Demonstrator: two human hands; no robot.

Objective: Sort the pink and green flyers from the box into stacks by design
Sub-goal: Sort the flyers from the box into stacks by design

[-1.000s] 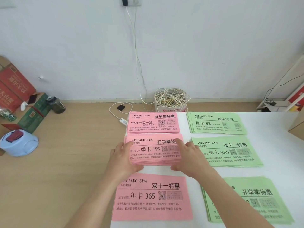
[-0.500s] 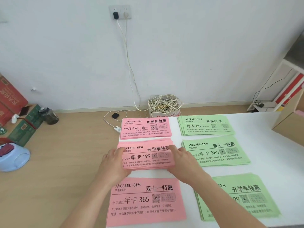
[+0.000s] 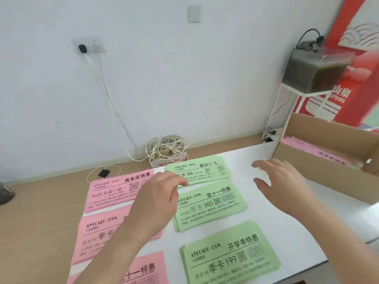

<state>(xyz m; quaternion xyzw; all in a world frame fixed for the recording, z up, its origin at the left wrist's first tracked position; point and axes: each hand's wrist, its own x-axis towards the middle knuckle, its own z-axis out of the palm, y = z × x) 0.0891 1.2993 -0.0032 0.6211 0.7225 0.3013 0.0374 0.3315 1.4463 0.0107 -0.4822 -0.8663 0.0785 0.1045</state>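
Flyers (image 3: 313,149) are waiting in the open box (image 3: 328,177) at the right of the table (image 3: 287,228), 6 sorted stacks lying beside it. Thin, light and floppy, they are likely calling for a pinch at 1 edge. Both hands are leaving the middle pink stack (image 3: 96,232) they were squaring: the right hand (image 3: 285,187) is reaching spread toward the box, and the left hand (image 3: 158,199) is hovering loosely curled, empty.
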